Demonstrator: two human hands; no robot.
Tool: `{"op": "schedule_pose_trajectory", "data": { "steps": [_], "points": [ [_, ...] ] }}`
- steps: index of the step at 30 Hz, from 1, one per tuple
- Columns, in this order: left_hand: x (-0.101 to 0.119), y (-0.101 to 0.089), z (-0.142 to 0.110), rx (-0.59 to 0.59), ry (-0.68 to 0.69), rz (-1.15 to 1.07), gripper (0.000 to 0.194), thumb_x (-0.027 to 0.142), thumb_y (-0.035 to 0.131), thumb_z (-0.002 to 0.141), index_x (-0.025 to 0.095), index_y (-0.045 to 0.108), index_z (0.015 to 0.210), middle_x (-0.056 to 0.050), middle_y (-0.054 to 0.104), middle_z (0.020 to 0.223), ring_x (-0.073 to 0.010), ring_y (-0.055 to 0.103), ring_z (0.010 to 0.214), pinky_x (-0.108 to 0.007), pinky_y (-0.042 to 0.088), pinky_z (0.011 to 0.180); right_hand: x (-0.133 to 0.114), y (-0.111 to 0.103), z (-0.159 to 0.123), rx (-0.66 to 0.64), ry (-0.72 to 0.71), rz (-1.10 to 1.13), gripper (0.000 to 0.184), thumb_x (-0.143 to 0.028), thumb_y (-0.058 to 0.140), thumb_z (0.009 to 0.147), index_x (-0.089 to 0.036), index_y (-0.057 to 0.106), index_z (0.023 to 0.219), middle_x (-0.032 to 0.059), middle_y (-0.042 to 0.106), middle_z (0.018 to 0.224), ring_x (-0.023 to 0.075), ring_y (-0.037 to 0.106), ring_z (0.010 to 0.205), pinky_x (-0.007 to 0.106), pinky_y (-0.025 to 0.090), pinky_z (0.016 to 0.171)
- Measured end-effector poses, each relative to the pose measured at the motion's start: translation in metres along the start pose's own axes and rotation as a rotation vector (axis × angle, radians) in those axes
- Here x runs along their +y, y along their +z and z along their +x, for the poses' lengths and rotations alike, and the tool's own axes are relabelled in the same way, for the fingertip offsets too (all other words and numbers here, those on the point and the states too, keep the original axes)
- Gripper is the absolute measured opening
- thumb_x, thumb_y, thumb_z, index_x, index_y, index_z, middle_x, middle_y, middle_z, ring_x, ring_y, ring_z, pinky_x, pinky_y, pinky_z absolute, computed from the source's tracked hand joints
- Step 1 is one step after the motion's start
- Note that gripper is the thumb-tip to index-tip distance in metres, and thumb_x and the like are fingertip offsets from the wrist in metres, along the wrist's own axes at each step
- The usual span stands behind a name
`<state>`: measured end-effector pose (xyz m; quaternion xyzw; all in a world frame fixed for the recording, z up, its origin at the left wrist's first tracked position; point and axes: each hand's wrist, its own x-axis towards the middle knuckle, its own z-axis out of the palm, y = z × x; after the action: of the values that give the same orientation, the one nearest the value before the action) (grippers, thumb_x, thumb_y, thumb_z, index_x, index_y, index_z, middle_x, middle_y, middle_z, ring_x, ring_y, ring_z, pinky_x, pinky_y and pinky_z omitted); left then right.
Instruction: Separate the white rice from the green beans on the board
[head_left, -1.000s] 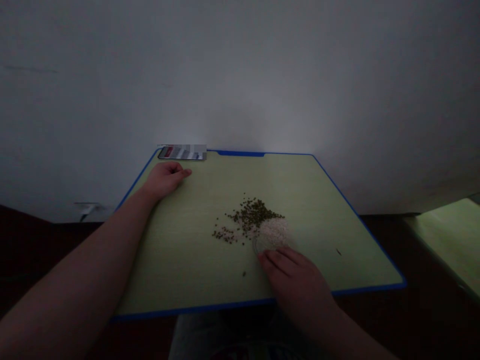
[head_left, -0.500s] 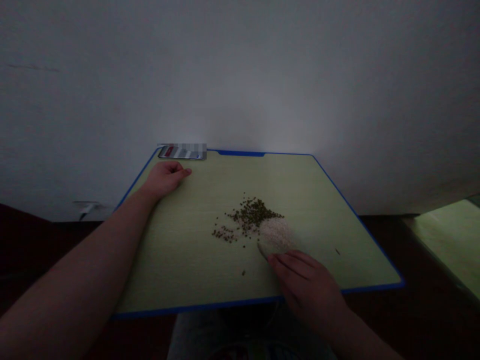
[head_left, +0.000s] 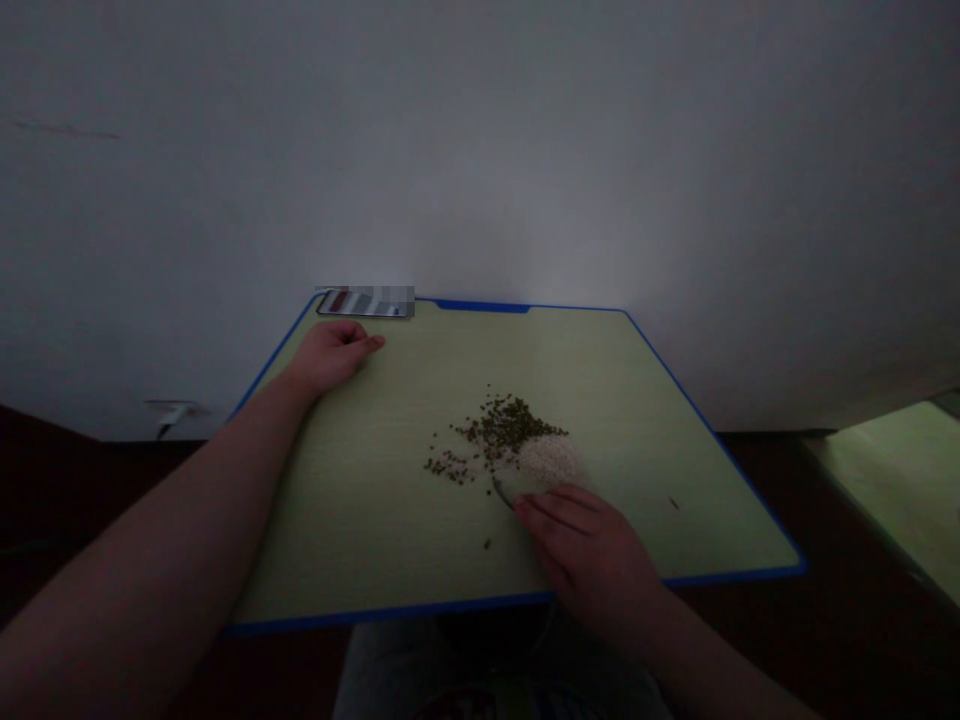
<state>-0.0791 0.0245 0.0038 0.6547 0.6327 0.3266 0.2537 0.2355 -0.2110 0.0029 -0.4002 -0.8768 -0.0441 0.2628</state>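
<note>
A pale green desk (head_left: 360,520) with a blue rim fills the middle of the head view. On it lies a heap of dark green beans (head_left: 502,425) touching a mound of white rice (head_left: 551,458). My right hand (head_left: 589,550) rests just below the rice, fingers together and curled at its near edge, tips touching the grains; whether it holds anything I cannot make out. My left hand (head_left: 330,355) lies at the desk's far left corner, fingers loosely curled on the surface, holding nothing I can see.
A flat card-like object (head_left: 366,302) lies at the desk's far left edge against the white wall. Stray beans (head_left: 487,545) sit apart from the heap. A second green desk (head_left: 900,470) shows at the right. The room is dim.
My right hand drew back toward me and right, then moved forward and left again to the rice's near edge. My left hand has stayed put.
</note>
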Motion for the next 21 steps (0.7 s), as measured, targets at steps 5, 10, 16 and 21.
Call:
{"op": "schedule_pose_trajectory", "data": {
  "steps": [5,10,16,21],
  "points": [
    [-0.002,0.001,0.001,0.008,0.016,-0.004,0.032,0.047,0.065,0.072,0.021,0.054,0.056,0.002,0.046,0.05,-0.012,0.04,0.049,-0.027,0.032,0.05,-0.009,0.003,0.006,0.01,-0.055,0.036,0.033,-0.004,0.045,0.089,-0.011,0.069,0.111,0.0081,0.079,0.098,0.02,0.072,0.084,0.033,0.061,0.082],
    [0.001,0.001,0.0,-0.002,-0.011,0.016,0.033,0.046,0.064,0.072,0.021,0.052,0.055,0.002,0.045,0.05,-0.0126,0.04,0.048,-0.028,0.03,0.049,-0.008,-0.002,0.005,0.001,0.002,0.066,0.033,-0.006,0.043,0.091,-0.011,0.07,0.11,0.0076,0.079,0.096,0.0204,0.073,0.082,0.034,0.062,0.08],
    [0.0,0.001,0.0,-0.002,-0.007,0.026,0.033,0.048,0.064,0.073,0.021,0.053,0.056,0.002,0.044,0.051,-0.0119,0.039,0.048,-0.027,0.03,0.048,-0.007,-0.011,-0.013,0.041,0.05,0.047,0.026,-0.011,0.049,0.092,-0.011,0.069,0.109,0.0093,0.078,0.094,0.0209,0.072,0.078,0.035,0.063,0.076],
    [-0.002,0.002,0.0,-0.001,-0.01,-0.006,0.034,0.048,0.065,0.072,0.021,0.051,0.057,0.003,0.044,0.051,-0.0114,0.038,0.048,-0.027,0.03,0.047,-0.019,-0.008,-0.02,0.039,-0.022,0.073,0.027,-0.008,0.05,0.091,-0.009,0.067,0.111,0.0093,0.078,0.096,0.0203,0.072,0.08,0.035,0.062,0.076]
  ]
}}
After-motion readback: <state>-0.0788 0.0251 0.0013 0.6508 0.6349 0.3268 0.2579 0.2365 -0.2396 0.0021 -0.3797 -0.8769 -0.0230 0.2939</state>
